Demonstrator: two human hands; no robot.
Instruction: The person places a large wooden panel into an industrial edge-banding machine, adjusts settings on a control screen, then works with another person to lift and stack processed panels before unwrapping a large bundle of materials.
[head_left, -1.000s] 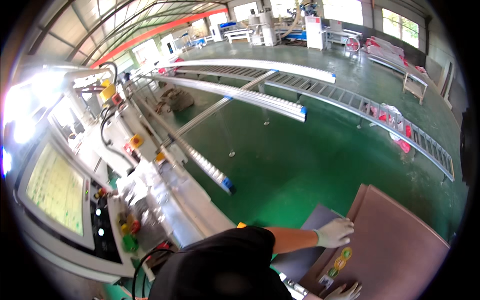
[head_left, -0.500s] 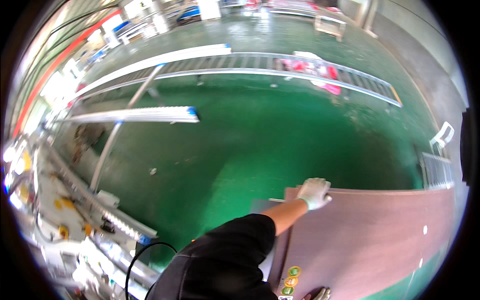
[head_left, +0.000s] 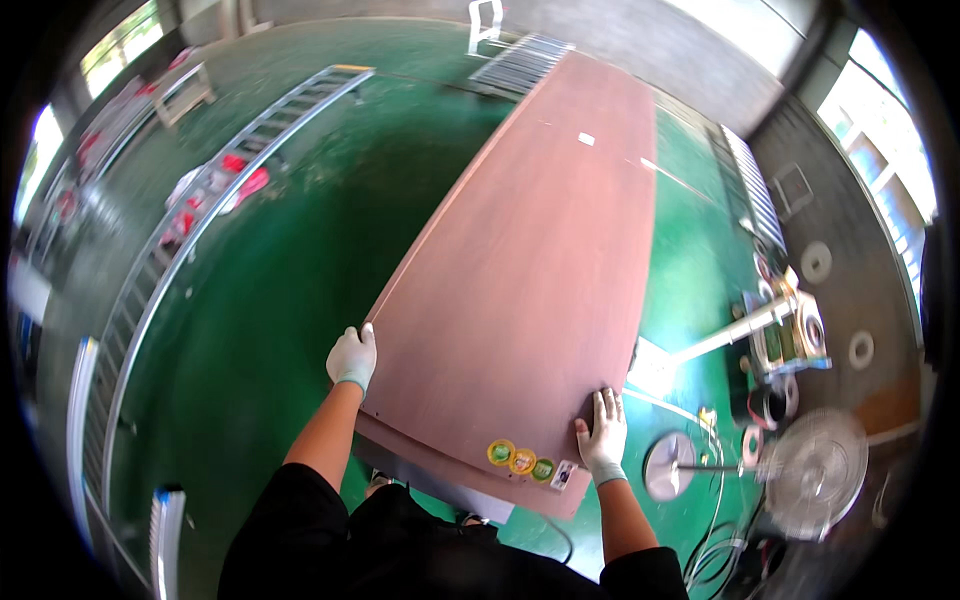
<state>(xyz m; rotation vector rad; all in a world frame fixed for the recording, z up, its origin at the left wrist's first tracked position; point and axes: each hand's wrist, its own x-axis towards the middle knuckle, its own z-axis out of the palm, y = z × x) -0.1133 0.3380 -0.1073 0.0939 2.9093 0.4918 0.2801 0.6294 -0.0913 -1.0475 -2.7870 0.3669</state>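
Note:
A long reddish-brown panel (head_left: 520, 260) stretches away from me, on top of what looks like another brown board (head_left: 450, 458) at its near end. My left hand (head_left: 352, 357), in a whitish glove, is closed over the panel's left edge near the close corner. In a matching glove, my right hand (head_left: 602, 432) lies on the panel's top by the right edge, its fingers stretched out. Round green and yellow stickers (head_left: 522, 461) and a small label (head_left: 563, 475) mark the near end. A grey surface (head_left: 430, 480) shows below the boards.
A long metal roller conveyor (head_left: 190, 240) runs along the left. At the right stand a fan (head_left: 815, 470), a round base (head_left: 670, 466), loose hoses (head_left: 715, 540) and a machine with a pale arm (head_left: 740, 330). A metal rack (head_left: 520, 65) stands past the panel's far end.
My view has swung right, so the panel now runs straight ahead. My right hand, barely visible before at the lower edge, now shows fully on the panel. The left hand remains on the panel's edge.

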